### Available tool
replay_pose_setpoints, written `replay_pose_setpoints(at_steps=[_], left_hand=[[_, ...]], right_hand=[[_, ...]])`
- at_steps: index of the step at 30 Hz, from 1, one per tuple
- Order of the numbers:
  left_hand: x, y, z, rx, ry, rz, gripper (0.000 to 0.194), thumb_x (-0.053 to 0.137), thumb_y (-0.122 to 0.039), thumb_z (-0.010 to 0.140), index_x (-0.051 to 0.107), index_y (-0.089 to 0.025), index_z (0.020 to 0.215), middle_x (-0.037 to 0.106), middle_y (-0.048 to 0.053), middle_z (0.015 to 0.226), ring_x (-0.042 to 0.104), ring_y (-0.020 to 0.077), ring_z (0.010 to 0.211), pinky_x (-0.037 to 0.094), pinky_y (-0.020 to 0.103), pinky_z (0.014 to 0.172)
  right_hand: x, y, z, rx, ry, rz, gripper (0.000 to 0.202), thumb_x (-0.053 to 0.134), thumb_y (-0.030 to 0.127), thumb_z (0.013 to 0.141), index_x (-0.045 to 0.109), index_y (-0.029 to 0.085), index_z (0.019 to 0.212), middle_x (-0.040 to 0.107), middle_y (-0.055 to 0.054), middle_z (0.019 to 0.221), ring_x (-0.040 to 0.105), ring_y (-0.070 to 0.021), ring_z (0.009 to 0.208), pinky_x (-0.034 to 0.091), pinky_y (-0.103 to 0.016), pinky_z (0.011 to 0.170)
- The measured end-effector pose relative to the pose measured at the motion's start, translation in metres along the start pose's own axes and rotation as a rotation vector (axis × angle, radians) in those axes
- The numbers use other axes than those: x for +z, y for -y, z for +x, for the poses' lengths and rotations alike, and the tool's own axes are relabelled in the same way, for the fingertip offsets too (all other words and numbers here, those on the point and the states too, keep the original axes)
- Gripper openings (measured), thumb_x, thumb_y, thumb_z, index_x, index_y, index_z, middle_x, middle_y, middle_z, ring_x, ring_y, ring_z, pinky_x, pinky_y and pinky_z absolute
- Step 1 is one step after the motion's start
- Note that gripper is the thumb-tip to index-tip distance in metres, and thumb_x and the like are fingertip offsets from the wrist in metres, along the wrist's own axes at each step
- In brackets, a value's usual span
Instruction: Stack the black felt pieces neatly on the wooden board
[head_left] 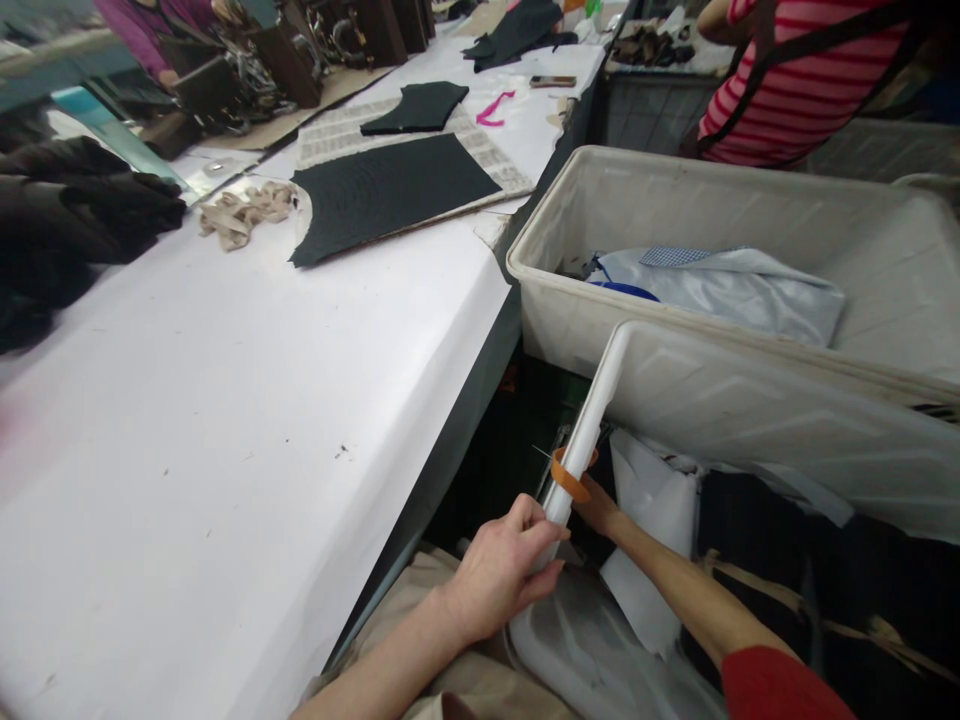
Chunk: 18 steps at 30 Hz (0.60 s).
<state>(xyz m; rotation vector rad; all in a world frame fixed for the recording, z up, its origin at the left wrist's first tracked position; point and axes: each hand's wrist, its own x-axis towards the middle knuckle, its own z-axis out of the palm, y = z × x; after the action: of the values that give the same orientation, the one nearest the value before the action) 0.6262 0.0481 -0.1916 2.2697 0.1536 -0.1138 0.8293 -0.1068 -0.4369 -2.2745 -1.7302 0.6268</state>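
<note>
Right hand (598, 508) inside bin (750, 405), orange band (568, 480) just beside it, around rim (594, 405).

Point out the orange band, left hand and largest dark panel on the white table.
Orange band (568, 481): head view, on its outer face.
Left hand (507, 562): head view, back of the hand.
Largest dark panel (397, 190): head view, middle of its top.

Big white table (187, 430) has a large dark panel (397, 195) and a smaller dark panel (416, 107) sitting on a pale patterned sheet (337, 135), plus some tangled beige strips (244, 212) and a bright pink strip (495, 108). Heap of dark cloth (67, 230) off left too. Farther pale bin (720, 190)'s got silvery cloth (750, 290) in it, with somebody in red stripes (817, 80) just past it.
</note>
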Motion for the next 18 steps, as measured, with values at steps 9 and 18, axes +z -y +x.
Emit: replay_pose_setpoints(at_steps=[9, 18], left_hand=[[0.0, 0.0, 0.0, -0.006, 0.008, 0.022, 0.041, 0.063, -0.02, 0.084, 0.054, -0.03, 0.122, 0.047, 0.001, 0.113, 0.056, 0.0142, 0.087, 0.047, 0.025, 0.077], [0.0, 0.001, -0.001, 0.002, -0.004, 0.013, 0.04, 0.062, -0.02, 0.084, 0.053, -0.03, 0.123, 0.048, 0.001, 0.113, 0.056, 0.0141, 0.086, 0.047, 0.024, 0.077]], right_hand=[[0.002, -0.008, -0.011, 0.054, 0.105, 0.005, 0.028, 0.061, 0.033, 0.096, 0.06, 0.019, 0.12, 0.057, -0.009, 0.127, 0.055, -0.026, 0.116, 0.046, -0.052, 0.1], [-0.017, -0.009, -0.007, -0.008, 0.105, 0.061, 0.031, 0.06, 0.037, 0.096, 0.059, 0.017, 0.12, 0.061, -0.009, 0.119, 0.061, -0.0226, 0.103, 0.053, -0.044, 0.09]])
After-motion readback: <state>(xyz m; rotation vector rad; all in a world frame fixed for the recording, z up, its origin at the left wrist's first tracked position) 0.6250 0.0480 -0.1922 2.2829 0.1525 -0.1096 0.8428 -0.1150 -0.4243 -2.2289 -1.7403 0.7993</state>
